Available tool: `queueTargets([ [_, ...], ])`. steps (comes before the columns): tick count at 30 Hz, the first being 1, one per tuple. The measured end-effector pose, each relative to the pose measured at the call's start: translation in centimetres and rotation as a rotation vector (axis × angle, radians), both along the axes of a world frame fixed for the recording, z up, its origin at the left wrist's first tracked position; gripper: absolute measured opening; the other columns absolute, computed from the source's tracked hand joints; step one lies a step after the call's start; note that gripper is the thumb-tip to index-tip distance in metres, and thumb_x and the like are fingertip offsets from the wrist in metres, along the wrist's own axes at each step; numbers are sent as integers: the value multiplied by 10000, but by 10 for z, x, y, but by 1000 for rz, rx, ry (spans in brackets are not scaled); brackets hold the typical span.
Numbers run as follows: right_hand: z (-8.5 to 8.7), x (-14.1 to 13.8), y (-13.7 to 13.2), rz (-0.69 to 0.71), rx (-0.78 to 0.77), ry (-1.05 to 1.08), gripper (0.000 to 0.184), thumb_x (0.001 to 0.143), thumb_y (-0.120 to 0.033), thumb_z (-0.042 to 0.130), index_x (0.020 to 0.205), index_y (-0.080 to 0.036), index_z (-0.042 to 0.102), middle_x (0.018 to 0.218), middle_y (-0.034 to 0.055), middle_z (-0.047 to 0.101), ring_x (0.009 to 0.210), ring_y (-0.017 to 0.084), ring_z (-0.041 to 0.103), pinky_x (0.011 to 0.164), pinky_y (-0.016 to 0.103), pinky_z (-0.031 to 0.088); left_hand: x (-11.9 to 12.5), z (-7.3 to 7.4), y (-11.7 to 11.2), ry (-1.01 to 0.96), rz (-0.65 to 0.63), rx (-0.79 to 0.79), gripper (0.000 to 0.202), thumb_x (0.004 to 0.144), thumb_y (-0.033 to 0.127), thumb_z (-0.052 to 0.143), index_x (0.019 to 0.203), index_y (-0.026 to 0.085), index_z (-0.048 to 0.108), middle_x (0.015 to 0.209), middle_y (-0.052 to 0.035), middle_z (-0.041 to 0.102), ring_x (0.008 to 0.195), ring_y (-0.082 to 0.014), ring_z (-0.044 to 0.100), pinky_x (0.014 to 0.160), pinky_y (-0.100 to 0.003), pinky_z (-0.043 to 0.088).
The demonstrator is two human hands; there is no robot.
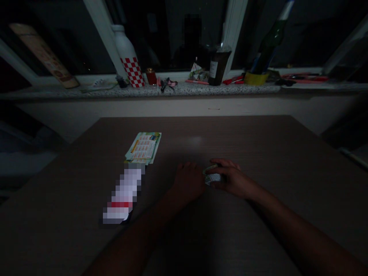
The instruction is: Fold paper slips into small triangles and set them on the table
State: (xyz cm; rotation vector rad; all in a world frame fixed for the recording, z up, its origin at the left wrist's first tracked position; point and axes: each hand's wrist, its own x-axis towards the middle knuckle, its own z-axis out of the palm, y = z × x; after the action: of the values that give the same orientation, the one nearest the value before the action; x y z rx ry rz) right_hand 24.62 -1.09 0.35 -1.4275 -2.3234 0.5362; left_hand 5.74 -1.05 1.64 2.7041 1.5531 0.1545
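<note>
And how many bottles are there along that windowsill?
2: the red-checked white bottle, left of centre, and the dark green bottle, right of the lidded drink cup. Dim light could hide others.

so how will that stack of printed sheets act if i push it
The printed sheets look thin, so they're probably light. Their uneven edges suggest they're loose and might slide apart. Lying flat on the table, they seem unlikely to tip.

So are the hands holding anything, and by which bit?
The right hand holds a printed paper by its right end; whether the left hand grips it too can't be told.
</note>
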Motion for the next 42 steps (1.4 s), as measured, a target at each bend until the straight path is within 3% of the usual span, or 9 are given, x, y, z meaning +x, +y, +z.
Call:
queueTargets([
  [13,1,0,0,7,-8,-25,395,710,-339,718,1099,-342,648,1331,55,501,1211,300,443,965,494,323,2,5,-2,39,18,-38,246,885,269,398,955,135,592,985,-122,621,962,-267,538,824,-419,390],
  [27,5,1,-1,54,15,-48,308,749,-347,682,1056,-367,672,1326,52,499,1212,300,434,960,494,312,2,2,-1,36,9,-15,252,898,267,381,945,130,587,963,-125,616,951,-269,540,822,-426,388],
  [31,-3,-7,2,-41,59,-6,161,806,-327,619,933,-351,715,1257,43,552,1161,275,485,937,483,325,2,2,-1,31,8,-24,255,902,267,375,938,130,587,962,-126,618,950,-270,542,818,-422,387],
  [35,-9,-14,5,-110,93,19,109,772,-329,656,851,-330,731,1195,38,592,1117,278,510,917,488,333,2,2,-2,36,5,-19,267,905,270,367,956,129,588,968,-123,621,954,-271,540,824,-426,386],
  [42,-8,-8,4,-53,29,15,223,713,-322,706,933,-361,711,1269,27,550,1173,289,482,951,504,314,2,3,-1,29,10,-29,267,894,283,387,960,126,592,976,-131,621,958,-276,538,827,-427,385],
])
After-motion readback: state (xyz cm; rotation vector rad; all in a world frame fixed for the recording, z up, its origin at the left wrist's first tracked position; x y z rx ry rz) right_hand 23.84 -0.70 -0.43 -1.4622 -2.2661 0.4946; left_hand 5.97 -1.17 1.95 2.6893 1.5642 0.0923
